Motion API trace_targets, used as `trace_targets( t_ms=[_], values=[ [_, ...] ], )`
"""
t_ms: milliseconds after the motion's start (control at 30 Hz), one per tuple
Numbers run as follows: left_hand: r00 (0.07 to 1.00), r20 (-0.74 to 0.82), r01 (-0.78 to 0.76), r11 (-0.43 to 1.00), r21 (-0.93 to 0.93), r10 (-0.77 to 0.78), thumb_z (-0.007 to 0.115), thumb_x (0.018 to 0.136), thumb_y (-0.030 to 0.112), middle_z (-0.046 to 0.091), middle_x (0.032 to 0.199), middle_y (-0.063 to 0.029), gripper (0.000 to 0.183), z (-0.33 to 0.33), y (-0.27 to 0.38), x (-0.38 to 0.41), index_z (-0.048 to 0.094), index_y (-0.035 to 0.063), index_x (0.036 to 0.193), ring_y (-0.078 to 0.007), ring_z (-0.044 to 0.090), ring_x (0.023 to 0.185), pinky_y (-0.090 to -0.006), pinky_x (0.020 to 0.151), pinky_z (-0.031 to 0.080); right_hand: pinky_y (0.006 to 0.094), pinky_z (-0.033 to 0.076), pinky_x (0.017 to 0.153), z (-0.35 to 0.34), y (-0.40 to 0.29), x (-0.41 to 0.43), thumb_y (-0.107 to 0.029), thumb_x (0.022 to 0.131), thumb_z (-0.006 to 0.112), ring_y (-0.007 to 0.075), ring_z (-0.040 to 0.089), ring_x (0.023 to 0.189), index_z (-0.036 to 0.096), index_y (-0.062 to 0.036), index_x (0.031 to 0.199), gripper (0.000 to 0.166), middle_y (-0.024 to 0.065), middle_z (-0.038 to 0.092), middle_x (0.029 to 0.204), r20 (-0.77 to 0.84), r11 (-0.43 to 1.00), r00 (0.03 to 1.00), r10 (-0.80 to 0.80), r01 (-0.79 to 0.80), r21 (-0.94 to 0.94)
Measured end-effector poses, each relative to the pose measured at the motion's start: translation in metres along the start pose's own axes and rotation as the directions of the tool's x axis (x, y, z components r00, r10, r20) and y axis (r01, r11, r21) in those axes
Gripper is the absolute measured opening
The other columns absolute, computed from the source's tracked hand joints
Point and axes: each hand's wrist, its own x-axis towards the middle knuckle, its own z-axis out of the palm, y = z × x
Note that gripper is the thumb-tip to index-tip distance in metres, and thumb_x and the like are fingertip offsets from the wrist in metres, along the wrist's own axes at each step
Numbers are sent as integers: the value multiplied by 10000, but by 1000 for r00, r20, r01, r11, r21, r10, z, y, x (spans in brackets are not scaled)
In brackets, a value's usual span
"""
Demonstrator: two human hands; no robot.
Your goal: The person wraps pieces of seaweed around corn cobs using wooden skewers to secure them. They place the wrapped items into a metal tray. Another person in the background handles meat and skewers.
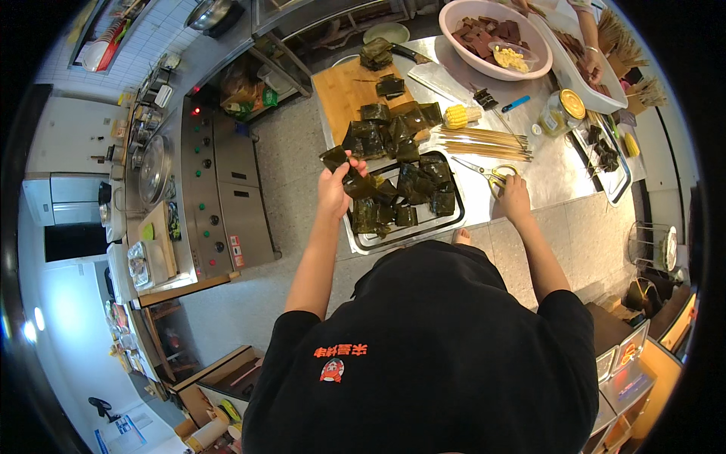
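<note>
My left hand (334, 190) holds a dark green kelp sheet (357, 184) above the left side of a metal tray (417, 227) with folded kelp pieces. My right hand (515, 197) is at the steel table's front edge, its fingers on a handle loop of the scissors (482, 170) with yellow-green handles. The scissors lie on the table, blades pointing left. Behind the tray, more kelp (366, 139) lies on and over the front of a wooden cutting board (334, 93). Skewers (485, 142) lie behind the scissors, beside a partly stripped corn cob (455, 116).
Farther back are a knife (405, 53), a pink basin (448, 42) of dark red blocks, a blue pen-shaped tool (516, 103) and a glass jar (550, 119). Another person's hand (593, 65) is over a white bin (615, 102). A second tray (621, 190) is at right.
</note>
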Motion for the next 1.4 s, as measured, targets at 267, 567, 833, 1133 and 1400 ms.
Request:
trace_targets(
  t_ms=[267, 567, 833, 1133, 1400],
  values=[
    [989, 125, 73, 997, 34, -77, 462, 848, 26, 517, 1134, -188, 259, 21, 25, 9, 436, -17, 1103, -302, 519, 1054, -383, 869, 453, 396, 450, 645, -19, 17, 21, -188, 654, 638, 303, 551, 722, 548, -25, 817, 247, 156, 568, 749, 258, 997, 966, 30, -11, -74],
    [961, 249, 129, 991, -21, -120, 476, 831, 5, 464, 1212, -207, 254, 40, 28, 5, 463, -16, 1084, -311, 450, 1137, -401, 907, 418, 369, 425, 638, -128, -83, 54, -537, 584, 716, 296, 531, 712, 484, -8, 847, 634, 133, 528, 758, 293, 770, 784, -547, 334, 544],
    [952, 264, 165, 986, -5, -158, 452, 837, -6, 442, 1225, -216, 257, 46, 26, 2, 460, -34, 1092, -356, 407, 1169, -457, 949, 387, 376, 422, 606, -126, -119, 118, -567, 537, 732, 310, 552, 696, 503, 4, 790, 665, 132, 548, 725, 257, 644, 622, -740, 546, 535],
    [901, 321, 318, 947, -33, -291, 441, 839, 12, 449, 1223, -205, 271, 48, 25, -1, 437, -19, 1108, -368, 455, 1120, -536, 837, 455, 368, 410, 569, -117, -136, 135, -514, 561, 741, 279, 546, 628, 491, -12, 745, 591, 107, 538, 641, 348, 587, 490, -799, 516, 624],
    [865, 342, 400, 916, -33, -366, 413, 860, 23, 403, 1278, -164, 256, 44, 23, 6, 427, 8, 1115, -382, 374, 1188, -625, 870, 385, 367, 402, 555, -119, -137, 136, -502, 594, 727, 267, 543, 612, 499, -1, 694, 559, 104, 533, 614, 430, 613, 448, -784, 449, 650]
  ],
)
